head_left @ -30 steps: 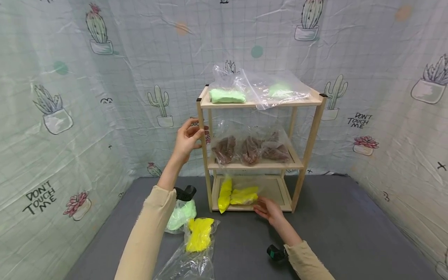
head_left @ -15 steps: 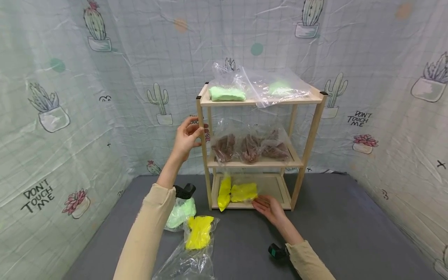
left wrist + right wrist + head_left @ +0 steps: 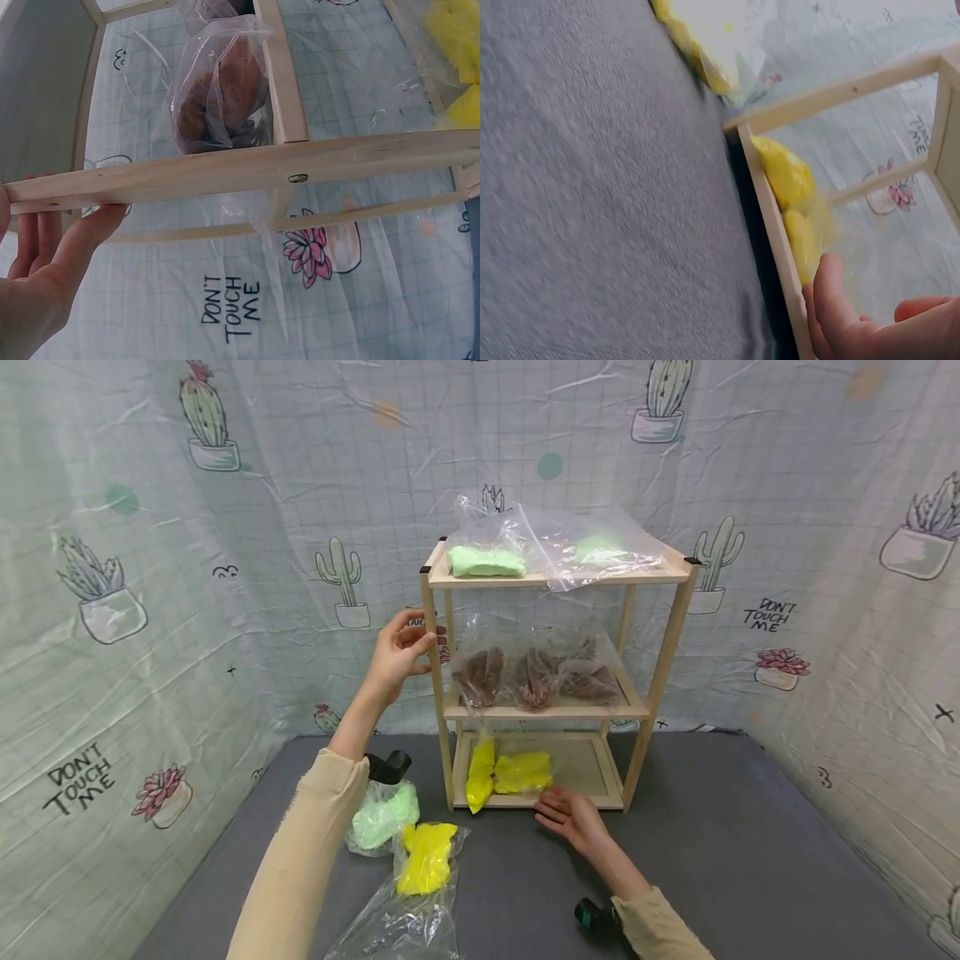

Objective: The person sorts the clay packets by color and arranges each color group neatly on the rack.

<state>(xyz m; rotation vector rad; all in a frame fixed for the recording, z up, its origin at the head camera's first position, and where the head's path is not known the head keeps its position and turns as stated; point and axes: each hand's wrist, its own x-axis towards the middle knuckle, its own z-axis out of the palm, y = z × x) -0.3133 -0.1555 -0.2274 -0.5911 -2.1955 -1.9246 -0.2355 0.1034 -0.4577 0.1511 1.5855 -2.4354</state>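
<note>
A three-tier wooden shelf (image 3: 558,714) stands at the back of the table. My left hand (image 3: 397,656) grips its front left post (image 3: 195,174), with fingertips behind the wood. My right hand (image 3: 573,818) is at the front edge of the bottom tier, fingers loosely extended and holding nothing. Just left of its fingertips lies a clear bag of yellow stuff (image 3: 523,772). Another yellow bag (image 3: 481,775) lies lengthwise by the left post, its end overhanging the front edge. Whether the right fingertips touch the shelf edge is hard to tell.
On the middle tier are bags of dark brown stuff (image 3: 535,678). The top tier bears a pale green bag (image 3: 486,562) and a second one (image 3: 600,550). On the table, left of the shelf, lie another pale green bag (image 3: 386,817) and a yellow one (image 3: 427,858).
My right hand has come away from the yellow bag, slightly down toward the front. That bag settled a little flatter. My left hand stays on the post.
</note>
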